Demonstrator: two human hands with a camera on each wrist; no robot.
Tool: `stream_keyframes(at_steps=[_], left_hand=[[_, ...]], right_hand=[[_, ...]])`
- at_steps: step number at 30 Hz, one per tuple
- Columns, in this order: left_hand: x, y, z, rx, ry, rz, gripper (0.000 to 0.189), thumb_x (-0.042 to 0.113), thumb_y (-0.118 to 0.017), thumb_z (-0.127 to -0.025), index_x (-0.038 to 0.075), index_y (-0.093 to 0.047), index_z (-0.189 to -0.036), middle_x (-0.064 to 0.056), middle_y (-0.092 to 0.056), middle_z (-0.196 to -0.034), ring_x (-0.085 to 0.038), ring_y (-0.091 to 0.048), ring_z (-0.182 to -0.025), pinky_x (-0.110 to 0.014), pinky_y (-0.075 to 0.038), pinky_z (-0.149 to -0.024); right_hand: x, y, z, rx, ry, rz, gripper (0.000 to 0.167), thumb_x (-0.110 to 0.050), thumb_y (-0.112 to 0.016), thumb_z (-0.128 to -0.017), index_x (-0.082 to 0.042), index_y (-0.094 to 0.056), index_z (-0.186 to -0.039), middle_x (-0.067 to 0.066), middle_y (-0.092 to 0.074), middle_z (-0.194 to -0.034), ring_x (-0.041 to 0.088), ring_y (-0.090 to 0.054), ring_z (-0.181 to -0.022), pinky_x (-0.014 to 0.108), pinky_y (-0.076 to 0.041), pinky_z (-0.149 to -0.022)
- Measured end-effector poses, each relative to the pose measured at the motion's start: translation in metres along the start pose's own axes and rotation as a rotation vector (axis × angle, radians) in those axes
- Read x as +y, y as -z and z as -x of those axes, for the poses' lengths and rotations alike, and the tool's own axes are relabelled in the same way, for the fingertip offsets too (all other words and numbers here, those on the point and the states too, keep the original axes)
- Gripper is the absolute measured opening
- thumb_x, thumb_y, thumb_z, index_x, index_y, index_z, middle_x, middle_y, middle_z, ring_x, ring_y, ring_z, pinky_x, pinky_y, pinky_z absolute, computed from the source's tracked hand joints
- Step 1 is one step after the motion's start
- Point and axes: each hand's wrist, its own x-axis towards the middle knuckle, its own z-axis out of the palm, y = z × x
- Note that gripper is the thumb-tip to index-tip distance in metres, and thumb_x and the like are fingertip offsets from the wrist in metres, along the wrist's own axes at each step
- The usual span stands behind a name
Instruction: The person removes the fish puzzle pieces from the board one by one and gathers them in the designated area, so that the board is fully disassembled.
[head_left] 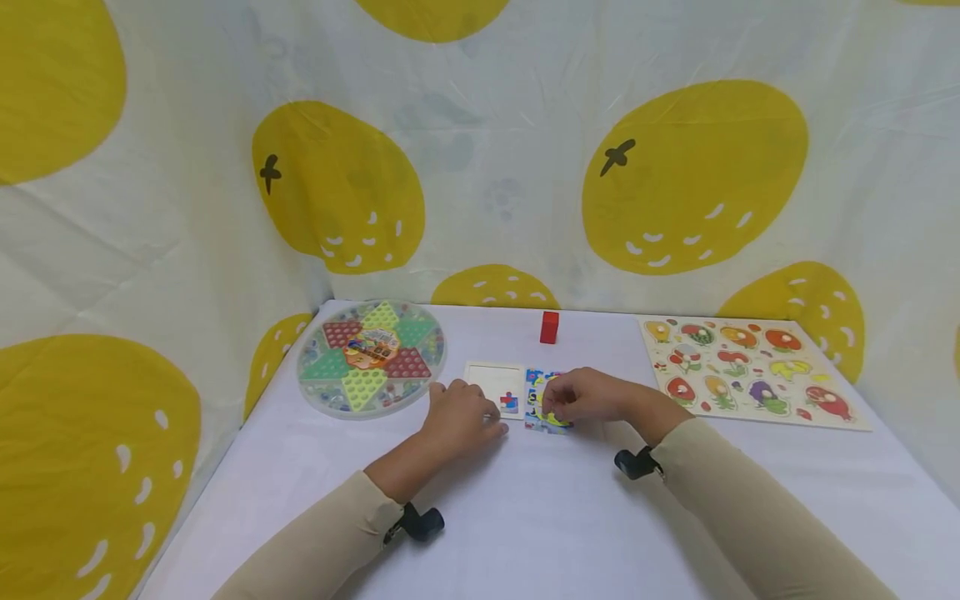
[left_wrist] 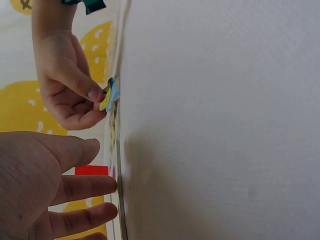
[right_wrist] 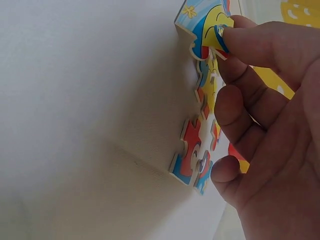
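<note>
My right hand (head_left: 592, 396) pinches a jigsaw piece (right_wrist: 207, 27) printed in blue and yellow between thumb and index finger, its other fingers loosely curled. Beneath that hand lie several more jigsaw pieces (right_wrist: 192, 150), partly covered by it in the head view. Beside them is a pale shallow puzzle tray (head_left: 487, 381) with a small red and blue piece (head_left: 509, 402) in its lower right corner. At the tray's lower left is my left hand (head_left: 461, 417), holding nothing, fingers extended with fingertips right at the tray's edge.
A round Chinese checkers board (head_left: 390, 377) lies at the left. Behind the tray stands a red block (head_left: 550, 327). To the right is a wooden fruit and vegetable puzzle board (head_left: 759, 362). A patterned curtain (head_left: 510, 167) borders the back of the white table (head_left: 555, 517).
</note>
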Motion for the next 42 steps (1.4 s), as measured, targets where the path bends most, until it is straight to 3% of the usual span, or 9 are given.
stream_keyframes(at_steps=[15,22,33,36,42], left_hand=[[0.001,-0.002,-0.002,-0.011,0.000,-0.006,0.028,0.053,-0.077,-0.095,0.030,-0.086,-0.109,0.005,-0.070,-0.101,-0.021,-0.056,-0.104,-0.049,-0.037,-0.091],[0.002,-0.001,-0.001,-0.020,0.001,-0.008,0.029,0.053,-0.077,-0.095,0.030,-0.086,-0.110,0.004,-0.070,-0.102,-0.020,-0.056,-0.104,-0.049,-0.037,-0.091],[0.003,-0.002,0.000,-0.014,0.001,-0.004,0.029,0.053,-0.075,-0.096,0.031,-0.086,-0.113,0.005,-0.069,-0.103,-0.020,-0.056,-0.104,-0.048,-0.037,-0.091],[0.005,-0.004,0.000,-0.013,-0.002,0.004,0.030,0.053,-0.075,-0.097,0.031,-0.086,-0.114,0.005,-0.070,-0.103,-0.020,-0.056,-0.103,-0.048,-0.036,-0.089],[0.008,-0.009,0.001,-0.005,-0.017,0.001,0.029,0.053,-0.075,-0.096,0.034,-0.085,-0.116,0.004,-0.071,-0.105,-0.019,-0.056,-0.102,-0.047,-0.035,-0.085]], right_hand=[[0.006,-0.001,0.002,0.023,-0.023,0.016,0.016,-0.012,-0.074,-0.100,-0.027,-0.078,-0.104,-0.003,-0.067,-0.098,0.020,-0.059,-0.100,0.035,-0.053,-0.087],[0.011,0.001,0.000,0.092,-0.027,0.060,0.016,-0.014,-0.077,-0.098,-0.029,-0.078,-0.104,-0.004,-0.066,-0.100,0.020,-0.059,-0.098,0.034,-0.055,-0.082],[0.002,0.004,-0.010,0.121,-0.009,0.001,0.024,-0.012,-0.075,-0.099,-0.022,-0.076,-0.120,-0.001,-0.065,-0.109,0.022,-0.062,-0.093,0.033,-0.059,-0.073],[-0.005,0.002,-0.017,0.118,0.038,0.036,0.026,-0.011,-0.074,-0.099,-0.023,-0.077,-0.122,-0.004,-0.067,-0.112,0.021,-0.061,-0.097,0.033,-0.058,-0.077],[-0.018,-0.010,-0.034,0.117,0.088,0.084,0.030,-0.013,-0.077,-0.096,-0.026,-0.078,-0.123,-0.008,-0.069,-0.118,0.018,-0.061,-0.109,0.042,-0.055,-0.097]])
